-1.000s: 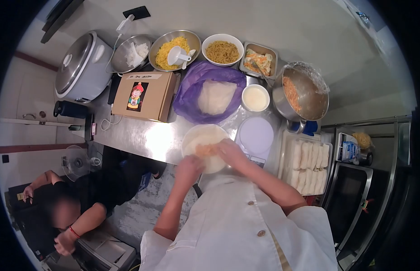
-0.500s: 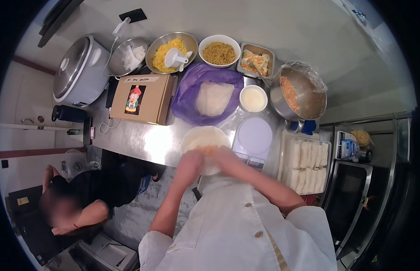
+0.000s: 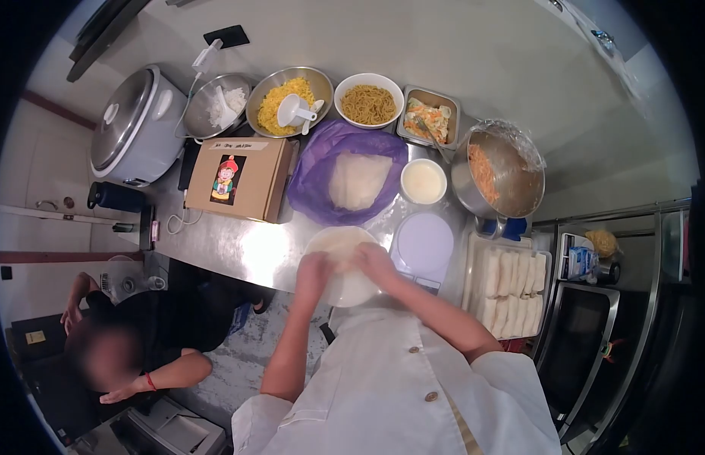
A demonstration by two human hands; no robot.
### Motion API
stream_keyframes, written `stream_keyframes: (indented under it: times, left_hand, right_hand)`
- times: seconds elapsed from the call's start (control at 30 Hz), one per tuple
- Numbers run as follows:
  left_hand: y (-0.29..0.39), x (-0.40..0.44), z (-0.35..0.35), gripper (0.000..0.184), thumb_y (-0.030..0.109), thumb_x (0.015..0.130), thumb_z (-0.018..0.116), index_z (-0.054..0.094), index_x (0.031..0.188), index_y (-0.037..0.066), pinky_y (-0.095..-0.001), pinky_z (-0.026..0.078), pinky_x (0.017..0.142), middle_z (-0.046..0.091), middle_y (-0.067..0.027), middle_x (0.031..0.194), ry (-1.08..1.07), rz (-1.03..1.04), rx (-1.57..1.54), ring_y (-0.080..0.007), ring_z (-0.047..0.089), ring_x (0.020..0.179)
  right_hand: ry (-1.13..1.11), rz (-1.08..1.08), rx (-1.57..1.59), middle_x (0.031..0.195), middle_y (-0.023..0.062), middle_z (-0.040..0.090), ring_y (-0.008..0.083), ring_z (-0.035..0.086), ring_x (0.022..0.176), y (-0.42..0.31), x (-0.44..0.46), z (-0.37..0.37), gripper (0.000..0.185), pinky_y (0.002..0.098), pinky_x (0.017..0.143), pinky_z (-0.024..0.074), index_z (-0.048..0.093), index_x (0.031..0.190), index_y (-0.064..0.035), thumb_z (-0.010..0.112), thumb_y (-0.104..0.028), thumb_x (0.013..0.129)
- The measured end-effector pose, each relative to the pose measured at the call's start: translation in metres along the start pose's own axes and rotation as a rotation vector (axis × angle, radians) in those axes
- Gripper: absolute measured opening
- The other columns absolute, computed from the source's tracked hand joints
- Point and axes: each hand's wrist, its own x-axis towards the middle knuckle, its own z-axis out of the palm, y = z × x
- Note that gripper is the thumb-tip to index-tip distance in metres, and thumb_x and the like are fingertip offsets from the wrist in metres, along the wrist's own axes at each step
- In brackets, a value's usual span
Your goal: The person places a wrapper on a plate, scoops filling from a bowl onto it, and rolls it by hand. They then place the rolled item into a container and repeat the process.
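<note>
A pale, thin wrapper (image 3: 340,244) lies on a round white plate (image 3: 351,293) near the counter's front edge. My left hand (image 3: 314,271) closes on the wrapper's left side, and my right hand (image 3: 373,262) closes on its right side. Between them the wrapper is folded over, and the orange filling is hidden. Behind the plate, an open purple bag (image 3: 307,182) holds a stack of pale wrappers (image 3: 360,180). To the right sit a small bowl of cream-coloured liquid (image 3: 423,181) and a scale (image 3: 424,244).
A tray of white rolls (image 3: 513,284) and a pot with orange shreds (image 3: 528,182) are at the right. Bowls of noodles (image 3: 368,104) and yellow rice (image 3: 280,98) line the wall. A cardboard box (image 3: 254,178) stands left; a seated person (image 3: 159,311) is beyond the counter.
The orange filling, visible before, is now covered by the folded wrapper. My hands have gone from spread apart around it to close together on the wrapper. The other person's arms have shifted.
</note>
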Motion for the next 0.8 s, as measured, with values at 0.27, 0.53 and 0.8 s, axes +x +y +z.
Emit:
stream_keyframes:
  times: [0.27,0.53,0.8]
  left_hand:
    - [0.009,0.011,0.001,0.023,0.011,0.082,0.07,0.066,0.1,-0.002,-0.0415,0.049,0.083,0.065,-0.0185,0.098,-0.012,-0.059,-0.025,-0.0362,0.061,0.091]
    - [0.043,-0.003,-0.009,0.026,-0.001,0.085,0.058,0.061,0.11,0.0,-0.0435,0.047,0.092,0.061,-0.0196,0.109,0.215,-0.031,0.044,-0.0379,0.058,0.106]
    - [0.049,-0.038,0.013,0.05,0.01,0.089,0.057,0.045,0.138,0.003,-0.0484,0.033,0.109,0.045,-0.0215,0.14,-0.078,0.127,0.084,-0.0401,0.039,0.133]
  right_hand:
    - [-0.059,-0.579,-0.382,0.133,0.0179,0.051,0.0326,0.045,0.128,0.019,-0.01,0.023,0.043,0.0454,0.107,0.0364,0.053,0.127,0.0024,0.056,-0.017,0.088]
    - [-0.192,-0.59,-0.509,0.147,0.0209,0.037,0.0323,0.032,0.14,0.014,-0.031,0.024,0.057,0.0476,0.116,0.0225,0.038,0.14,0.006,0.049,-0.022,0.092]
    - [-0.088,-0.278,-0.015,0.133,0.0181,0.052,0.0363,0.051,0.119,0.001,-0.013,-0.026,0.037,0.0479,0.102,0.0384,0.057,0.121,0.0004,0.057,-0.017,0.088]
